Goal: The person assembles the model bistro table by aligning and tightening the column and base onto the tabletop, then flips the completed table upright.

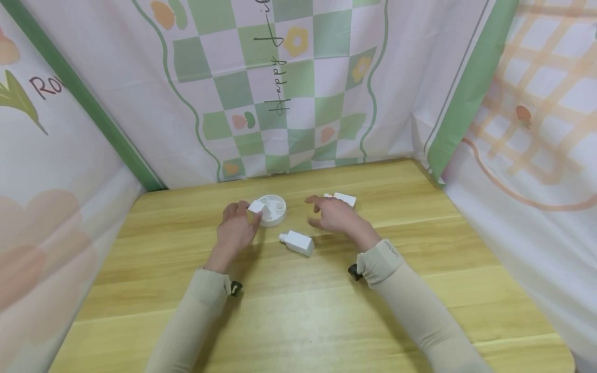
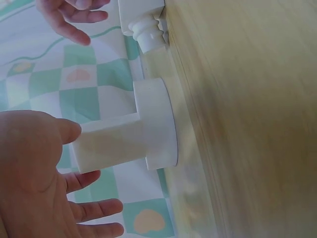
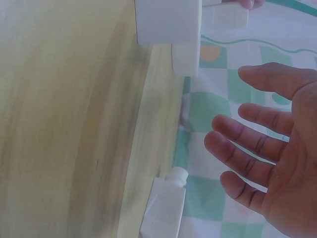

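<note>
My left hand [image 1: 235,228] pinches a white square-sided bottle [image 2: 111,144] between thumb and fingers, near its flat end. That bottle stands upright on a round white holder [image 1: 275,219] with round openings in its top; its lower end is hidden inside. To the right, my right hand [image 1: 337,215] hovers with fingers spread and loosely bent, holding nothing. It partly covers a second white bottle [image 1: 346,199] lying on the table. A third white bottle [image 1: 297,242] lies nearer to me, between the hands, its ridged neck pointing left.
The wooden table [image 1: 298,316] has a light, striped grain. Behind it hangs a cloth with green checks [image 1: 289,93], and further patterned cloths [image 1: 527,129] enclose the left and right sides. Both forearms reach in from the front edge.
</note>
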`<state>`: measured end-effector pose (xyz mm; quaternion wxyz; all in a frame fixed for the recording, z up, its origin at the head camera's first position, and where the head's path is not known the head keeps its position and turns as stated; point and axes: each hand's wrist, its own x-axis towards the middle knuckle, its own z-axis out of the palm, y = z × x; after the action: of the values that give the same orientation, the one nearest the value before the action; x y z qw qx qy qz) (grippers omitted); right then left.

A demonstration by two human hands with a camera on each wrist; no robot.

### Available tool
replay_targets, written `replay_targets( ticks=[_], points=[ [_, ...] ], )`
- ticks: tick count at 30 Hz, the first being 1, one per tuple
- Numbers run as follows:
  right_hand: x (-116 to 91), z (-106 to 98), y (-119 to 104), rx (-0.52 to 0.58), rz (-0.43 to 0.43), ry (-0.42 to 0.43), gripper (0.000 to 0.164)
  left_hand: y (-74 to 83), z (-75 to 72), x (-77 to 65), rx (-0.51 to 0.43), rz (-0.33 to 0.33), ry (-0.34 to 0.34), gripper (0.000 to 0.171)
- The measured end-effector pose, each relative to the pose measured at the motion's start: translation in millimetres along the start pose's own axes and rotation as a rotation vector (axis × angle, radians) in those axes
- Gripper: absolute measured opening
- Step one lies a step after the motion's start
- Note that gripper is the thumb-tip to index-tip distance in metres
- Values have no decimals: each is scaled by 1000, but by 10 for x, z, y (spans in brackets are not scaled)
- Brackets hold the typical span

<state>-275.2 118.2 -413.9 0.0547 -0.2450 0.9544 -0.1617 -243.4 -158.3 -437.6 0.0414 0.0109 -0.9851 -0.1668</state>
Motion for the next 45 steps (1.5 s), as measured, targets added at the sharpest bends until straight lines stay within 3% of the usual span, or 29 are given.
replay_targets(
  ticks=[25, 45],
  points=[
    [-74, 114, -99, -24, -48, -48, 48, -38, 10, 11, -13, -6, -17, 54],
    [-83, 167, -195, -45, -78, -186, 54, -31, 4, 24, -17, -15, -28, 54]
  ],
)
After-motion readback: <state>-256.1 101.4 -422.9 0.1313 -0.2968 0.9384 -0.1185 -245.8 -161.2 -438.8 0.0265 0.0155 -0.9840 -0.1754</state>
